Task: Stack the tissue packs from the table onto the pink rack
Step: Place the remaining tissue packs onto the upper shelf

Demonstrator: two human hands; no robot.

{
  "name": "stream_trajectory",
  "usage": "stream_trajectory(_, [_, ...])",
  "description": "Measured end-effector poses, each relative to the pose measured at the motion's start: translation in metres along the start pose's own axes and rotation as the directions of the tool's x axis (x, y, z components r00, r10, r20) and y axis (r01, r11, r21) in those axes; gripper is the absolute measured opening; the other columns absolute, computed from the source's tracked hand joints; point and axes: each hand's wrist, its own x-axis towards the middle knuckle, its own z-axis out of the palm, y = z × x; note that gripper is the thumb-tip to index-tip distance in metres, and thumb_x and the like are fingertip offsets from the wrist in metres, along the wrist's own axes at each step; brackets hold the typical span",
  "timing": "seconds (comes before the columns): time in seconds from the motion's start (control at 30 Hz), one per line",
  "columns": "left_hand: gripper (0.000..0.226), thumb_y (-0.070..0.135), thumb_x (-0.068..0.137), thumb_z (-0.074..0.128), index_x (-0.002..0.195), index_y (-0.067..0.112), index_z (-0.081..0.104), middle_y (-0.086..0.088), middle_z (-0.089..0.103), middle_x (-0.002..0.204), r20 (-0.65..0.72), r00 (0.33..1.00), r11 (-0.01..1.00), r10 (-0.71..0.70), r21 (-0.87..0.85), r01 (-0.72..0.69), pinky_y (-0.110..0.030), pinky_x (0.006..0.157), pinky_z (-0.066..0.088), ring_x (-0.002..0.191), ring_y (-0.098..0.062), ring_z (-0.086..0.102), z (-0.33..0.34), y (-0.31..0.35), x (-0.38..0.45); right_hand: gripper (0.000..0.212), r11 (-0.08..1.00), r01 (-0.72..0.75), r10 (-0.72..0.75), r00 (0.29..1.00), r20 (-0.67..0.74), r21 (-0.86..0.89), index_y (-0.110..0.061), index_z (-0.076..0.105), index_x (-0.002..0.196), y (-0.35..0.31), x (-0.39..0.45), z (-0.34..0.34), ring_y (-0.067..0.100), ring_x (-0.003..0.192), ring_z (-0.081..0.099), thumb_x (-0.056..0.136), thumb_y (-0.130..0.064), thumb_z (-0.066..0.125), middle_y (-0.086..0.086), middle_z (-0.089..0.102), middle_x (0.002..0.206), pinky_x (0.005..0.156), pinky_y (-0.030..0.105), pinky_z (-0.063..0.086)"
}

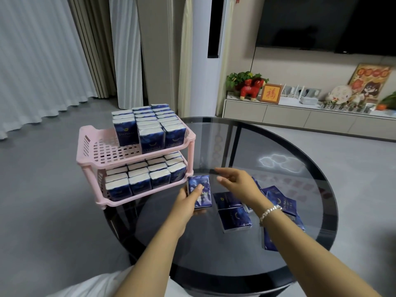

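Head view looks down on a round dark glass table filling the lower right of the frame, its curved rim running from the pink rack at centre left round to the right edge. Bare glass lies open across the upper half of the table, and grey floor is free to the left of the rack.

That rack has 2 tiers and sits at the table's left edge. Its top tier carries 3 rows of upright tissue packs crowded to the right side, leaving slotted pink floor bare at the left. Its lower tier is packed with about 12 more; the back ones are partly hidden.

On the glass at lower centre lie roughly 6 loose tissue packs, some overlapped by the right forearm, so the count is uncertain.

1 held pack stands just below the rack's lower right corner, gripped by the left hand with the thumb across its front. Just to its right, the right hand hovers with fingers spread wide and nothing in them, above the loose packs; a beaded bracelet circles its wrist.
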Motion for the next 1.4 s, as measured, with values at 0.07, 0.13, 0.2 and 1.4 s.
stream_trajectory(0.07, [0.034,0.026,0.097,0.051,0.129,0.017,0.048,-0.006,0.063,0.110,-0.044,0.999,1.000,-0.011,-0.017,0.010,-0.021,0.053,0.055,0.080,-0.015,0.063,-0.001,-0.001,0.003,0.033,0.930,0.005,0.024,0.997,0.074,-0.368,-0.029,0.058,0.125,0.003,0.007,-0.008,0.016,0.111,0.055,0.092,-0.034,0.055,-0.003,0.064,0.119,0.098,0.032,0.039])
stream_trajectory(0.13, [0.032,0.026,0.098,0.048,0.129,0.018,0.046,-0.006,0.061,0.109,-0.063,0.998,0.999,-0.029,-0.035,0.027,-0.019,0.047,0.051,0.077,-0.014,0.061,-0.002,-0.002,0.005,0.037,0.794,0.052,0.113,0.966,0.231,-0.605,-0.031,0.054,0.128,0.001,0.009,-0.016,0.023,0.124,0.039,0.092,-0.039,0.054,-0.002,0.055,0.129,0.104,0.038,0.027])
stream_trajectory(0.2, [0.028,0.026,0.099,0.045,0.126,0.021,0.043,-0.006,0.060,0.110,-0.077,0.996,0.999,-0.040,-0.019,0.039,-0.019,0.045,0.049,0.077,-0.015,0.060,-0.001,-0.003,0.006,0.045,0.720,0.092,0.226,0.906,0.359,-0.687,-0.029,0.049,0.134,-0.005,0.007,-0.019,0.028,0.126,0.030,0.090,-0.041,0.055,0.003,0.046,0.133,0.104,0.038,0.023])
stream_trajectory(1.4, [0.050,0.038,0.097,0.045,0.144,0.030,0.030,-0.007,0.056,0.132,-0.001,0.999,0.994,0.051,0.096,-0.051,-0.025,0.063,0.054,0.103,-0.019,0.064,-0.001,-0.007,0.004,0.020,0.843,-0.074,0.151,0.983,-0.102,0.533,-0.027,0.071,0.099,-0.024,-0.041,0.046,-0.001,0.083,0.066,0.096,-0.029,0.051,-0.004,0.073,0.095,0.067,0.015,0.049])
